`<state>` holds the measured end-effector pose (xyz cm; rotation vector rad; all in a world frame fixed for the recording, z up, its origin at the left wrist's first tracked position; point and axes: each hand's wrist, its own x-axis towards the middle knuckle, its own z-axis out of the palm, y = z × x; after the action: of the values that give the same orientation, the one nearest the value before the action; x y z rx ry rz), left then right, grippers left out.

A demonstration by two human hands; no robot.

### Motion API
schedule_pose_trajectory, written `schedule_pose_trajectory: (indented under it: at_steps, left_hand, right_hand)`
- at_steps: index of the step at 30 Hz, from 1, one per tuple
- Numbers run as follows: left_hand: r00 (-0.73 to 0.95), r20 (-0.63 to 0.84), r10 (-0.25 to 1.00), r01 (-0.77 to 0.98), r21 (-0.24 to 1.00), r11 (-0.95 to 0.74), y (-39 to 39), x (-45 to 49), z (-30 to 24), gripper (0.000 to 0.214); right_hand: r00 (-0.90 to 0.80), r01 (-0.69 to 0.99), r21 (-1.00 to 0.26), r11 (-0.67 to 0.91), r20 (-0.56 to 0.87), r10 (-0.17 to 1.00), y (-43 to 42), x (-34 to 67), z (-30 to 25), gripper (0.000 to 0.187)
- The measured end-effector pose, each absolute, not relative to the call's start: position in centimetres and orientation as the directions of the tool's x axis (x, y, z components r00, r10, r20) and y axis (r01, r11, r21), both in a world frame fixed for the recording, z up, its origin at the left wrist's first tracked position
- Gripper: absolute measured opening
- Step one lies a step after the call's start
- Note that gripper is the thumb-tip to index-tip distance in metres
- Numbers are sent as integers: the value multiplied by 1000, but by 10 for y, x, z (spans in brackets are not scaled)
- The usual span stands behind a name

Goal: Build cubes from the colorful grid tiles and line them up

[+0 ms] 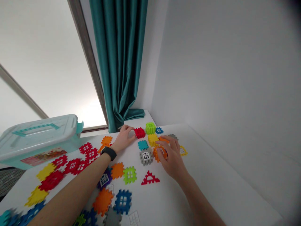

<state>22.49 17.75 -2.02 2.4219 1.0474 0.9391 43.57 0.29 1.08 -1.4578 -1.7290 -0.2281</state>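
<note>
Nearest the camera, blue toothed tiles (31,215) lie at the lower left of the frame, with a grey tile (112,218) and a clear window insert (134,218) at bottom centre. Both forearms enter from the lower edge, the left wearing a dark wristband (108,153). Beyond these, at lower centre, are a blue window tile (123,201), a red triangular piece (150,178) and a lime window tile (130,174). At centre stands a cluster of blocks: a grey block (146,157) with a white window and, just beside it on the right, an orange block (160,153). The right hand (172,158) curves over this orange block from its right, thumb and fingers parted; whether they grip cannot be told. Farther up the frame lie a teal tile (143,144) and a yellow block (153,139). The left hand (124,138) extends its thumb and forefinger, slightly apart, to the left edge of a red block (139,132); a firm pinch cannot be confirmed. Key relation: the red block lies right of the left hand, the nearer one, and up-left of the right; it looks nearly square, without an evident long axis. A lime block (150,128) stands behind, below the green curtain (119,62).
</note>
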Motion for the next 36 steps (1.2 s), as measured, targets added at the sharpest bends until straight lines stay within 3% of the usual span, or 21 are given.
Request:
schedule_pose_trajectory:
  at_steps: [36]
  left_hand:
    - [523, 354, 775, 588, 509, -629, 190, 235, -29, 29]
  right_hand:
    - [12, 881, -358, 310, 671, 742, -2, 433, 8, 20]
